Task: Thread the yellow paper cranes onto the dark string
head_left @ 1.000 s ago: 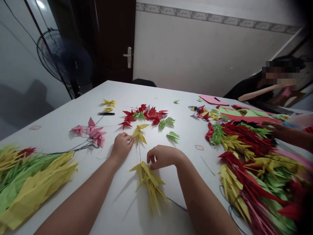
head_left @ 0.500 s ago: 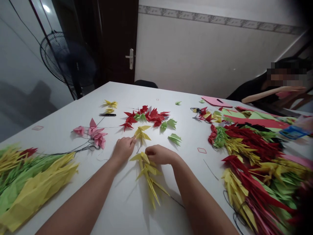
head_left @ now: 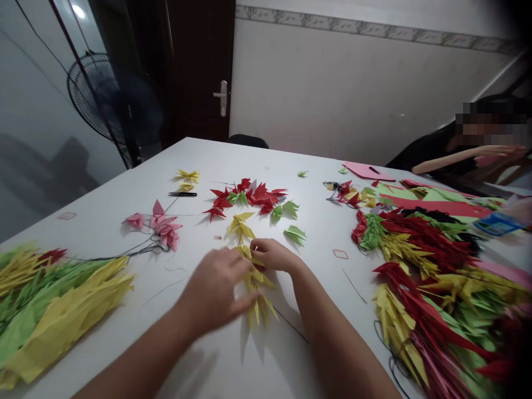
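Observation:
A string of yellow origami cranes (head_left: 258, 307) on dark thread runs down the middle of the white table. My right hand (head_left: 274, 256) has its fingers closed at the upper part of this string; the fingertips are partly hidden by the paper. Across the string from the left reaches my left hand (head_left: 220, 288), slightly blurred, thumb and fingers apart over the cranes; I cannot tell if it touches them. Just beyond both hands sits a single yellow crane (head_left: 240, 226) on the same line of thread.
Red cranes (head_left: 261, 198) and green cranes (head_left: 295, 235) lie beyond my hands. Pink cranes (head_left: 166, 230), black thread snips (head_left: 183, 194) and a yellow-green pile (head_left: 75, 316) are leftward. Heaped crane strings (head_left: 436, 244) cover the right side, where another person (head_left: 440, 147) sits.
My left hand has left the single yellow crane, come nearer and right over the string, and spread its fingers. The lower cranes have bunched up closer to my right hand, which barely moved.

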Available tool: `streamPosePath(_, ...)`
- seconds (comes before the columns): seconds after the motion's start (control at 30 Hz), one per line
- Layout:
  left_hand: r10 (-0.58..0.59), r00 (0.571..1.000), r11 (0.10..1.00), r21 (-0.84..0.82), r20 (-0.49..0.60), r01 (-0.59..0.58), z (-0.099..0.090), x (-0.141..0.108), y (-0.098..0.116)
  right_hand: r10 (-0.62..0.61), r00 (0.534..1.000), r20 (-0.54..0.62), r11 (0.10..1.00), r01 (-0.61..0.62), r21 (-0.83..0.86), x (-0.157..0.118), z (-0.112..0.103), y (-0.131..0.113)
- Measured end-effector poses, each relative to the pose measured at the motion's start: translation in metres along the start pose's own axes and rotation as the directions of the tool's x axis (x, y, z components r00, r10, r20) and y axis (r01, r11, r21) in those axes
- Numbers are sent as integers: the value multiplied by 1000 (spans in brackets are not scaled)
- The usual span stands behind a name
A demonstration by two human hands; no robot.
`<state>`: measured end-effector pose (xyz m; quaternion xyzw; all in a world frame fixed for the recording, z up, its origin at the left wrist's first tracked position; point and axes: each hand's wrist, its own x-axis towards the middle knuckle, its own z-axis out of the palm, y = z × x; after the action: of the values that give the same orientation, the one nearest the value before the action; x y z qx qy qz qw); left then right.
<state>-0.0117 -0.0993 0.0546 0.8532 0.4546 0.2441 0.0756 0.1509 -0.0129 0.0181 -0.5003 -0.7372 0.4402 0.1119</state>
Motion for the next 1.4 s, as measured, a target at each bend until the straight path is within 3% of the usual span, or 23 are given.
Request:
streamPosePath(0.07,175,984,984,27,2,-175,20,-18,27,16,1000,-9,999,-16,37,-1,0,-3)
streamPosePath(0.17,397,916,904,196,-54,-380,66,-42,51,-8,999,-54,999,6,-41,-3,1,-7)
streamPosePath(0.27,484,875,834,299,5,-463,102,-59,55,-15,997,-72,995,7,-99,-4,1,-9)
streamPosePath(0.33,485,871,806,346,78,-480,114,-66,53,11,997,-73,996,-17,-84,-3,1,-8)
streamPosePath(0.43,483,867,792,363,120,-491,119,-71,52,16,996,-90,996,-24,-85,-1,0,-4)
streamPosePath(0.63,459,888,811,393,34,-435,127,-69,55,-97,992,-75,980,82,-181,0,-2,1)
streamPosePath(0.73,496,866,801,353,63,-484,135,-72,55,-128,988,-86,961,103,-256,-1,-5,1)
streamPosePath(0.83,536,844,793,336,10,-508,147,-76,57,-117,988,-101,955,85,-283,-2,-7,1)
streamPosePath(0.93,431,899,853,362,-82,-376,155,-74,60,-119,990,-75,954,93,-284,-4,-9,-1)
streamPosePath(1.03,328,942,897,336,-75,-286,156,-64,60,-114,992,-48,948,94,-305,-7,-11,-6)
streamPosePath(1.2,301,952,927,215,60,-306,160,-64,57,-98,994,-37,937,80,-340,-11,-12,-11)
streamPosePath(1.4,370,927,908,231,-56,-349,183,-87,58,-61,984,-167,922,-8,-386,-7,-9,-10)
